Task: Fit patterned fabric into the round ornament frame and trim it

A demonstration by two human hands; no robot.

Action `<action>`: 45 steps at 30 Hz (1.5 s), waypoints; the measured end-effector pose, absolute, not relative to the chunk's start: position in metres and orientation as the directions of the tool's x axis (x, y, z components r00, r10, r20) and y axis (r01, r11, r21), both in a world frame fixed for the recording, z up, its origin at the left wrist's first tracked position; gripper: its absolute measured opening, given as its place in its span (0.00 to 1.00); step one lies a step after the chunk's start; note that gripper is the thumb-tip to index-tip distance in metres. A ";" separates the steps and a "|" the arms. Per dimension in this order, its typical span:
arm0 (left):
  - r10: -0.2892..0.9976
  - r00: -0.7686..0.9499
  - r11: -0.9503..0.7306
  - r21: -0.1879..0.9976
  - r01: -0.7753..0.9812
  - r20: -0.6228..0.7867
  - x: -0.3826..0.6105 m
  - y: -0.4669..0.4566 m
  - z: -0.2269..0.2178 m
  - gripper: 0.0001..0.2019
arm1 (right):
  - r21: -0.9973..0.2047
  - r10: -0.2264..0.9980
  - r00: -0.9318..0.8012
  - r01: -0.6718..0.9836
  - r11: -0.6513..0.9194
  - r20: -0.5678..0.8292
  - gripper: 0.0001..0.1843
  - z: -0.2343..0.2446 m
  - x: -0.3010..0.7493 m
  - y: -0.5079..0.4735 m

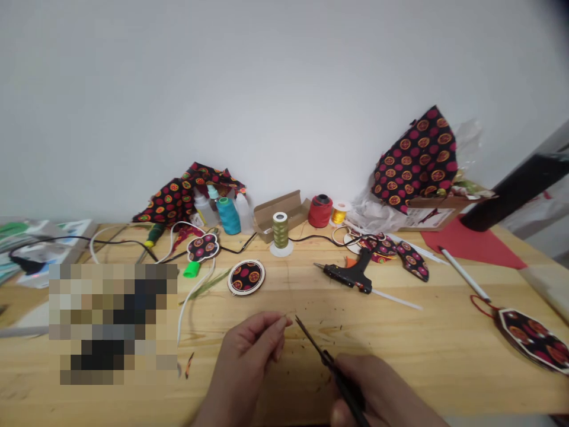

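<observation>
My left hand [255, 344] is closed in a pinch at the front middle of the table. A thin olive thread [290, 313] shows at its fingertips, and a faint line of it runs back towards the olive thread spool [280, 231]. My right hand [373, 385] is wrapped around black-handled scissors [312, 337]. Their narrow tips point up and left, just beside the left fingertips and close to the thread. Behind the left hand lies a round pendant [246, 277] with patterned black fabric in a pale rim.
A black glue gun [349, 271] lies right of centre. Red [320, 210] and teal [229, 216] spools stand by the wall near an open cardboard box [284, 213]. A flower-shaped fabric piece [203, 247] sits among cables at left. An octagonal piece [533, 338] lies far right.
</observation>
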State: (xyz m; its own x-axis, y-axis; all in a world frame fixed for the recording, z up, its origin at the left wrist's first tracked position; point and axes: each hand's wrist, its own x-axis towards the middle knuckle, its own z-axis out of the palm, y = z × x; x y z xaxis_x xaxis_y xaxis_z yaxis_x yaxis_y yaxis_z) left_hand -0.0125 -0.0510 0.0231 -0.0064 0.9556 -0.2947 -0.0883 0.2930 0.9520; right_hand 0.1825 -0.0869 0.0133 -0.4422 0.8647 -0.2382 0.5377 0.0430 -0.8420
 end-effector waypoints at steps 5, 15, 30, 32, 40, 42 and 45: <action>0.964 0.022 0.266 0.963 0.035 -0.266 -0.012 -0.054 0.023 0.11 | -0.784 0.872 -0.388 0.621 0.007 -0.300 0.15 0.018 0.179 -0.084; 0.965 0.078 0.242 0.963 0.115 -0.252 -0.010 -0.057 0.023 0.11 | -0.793 0.874 -0.321 0.599 -0.112 -0.366 0.15 0.026 0.169 -0.079; 0.968 0.071 0.231 0.967 0.111 -0.240 -0.008 -0.058 0.023 0.10 | -0.793 0.886 -0.276 0.591 -0.150 -0.373 0.10 0.025 0.169 -0.079; 0.969 0.078 0.225 0.969 0.105 -0.234 -0.009 -0.058 0.022 0.10 | -0.785 0.880 -0.269 0.596 -0.168 -0.392 0.09 0.024 0.169 -0.078; 0.974 0.021 0.220 0.968 0.121 -0.225 -0.010 -0.057 0.022 0.11 | -0.800 0.857 -0.317 0.576 -0.167 -0.407 0.06 0.026 0.174 -0.082; 0.972 -0.037 0.234 0.965 0.117 -0.232 -0.012 -0.055 0.020 0.08 | -0.799 0.842 -0.360 0.586 -0.131 -0.402 0.05 0.029 0.175 -0.083; 0.969 -0.101 0.237 0.966 0.100 -0.227 -0.014 -0.053 0.018 0.08 | -0.780 0.811 -0.410 0.620 -0.086 -0.416 0.05 0.035 0.176 -0.084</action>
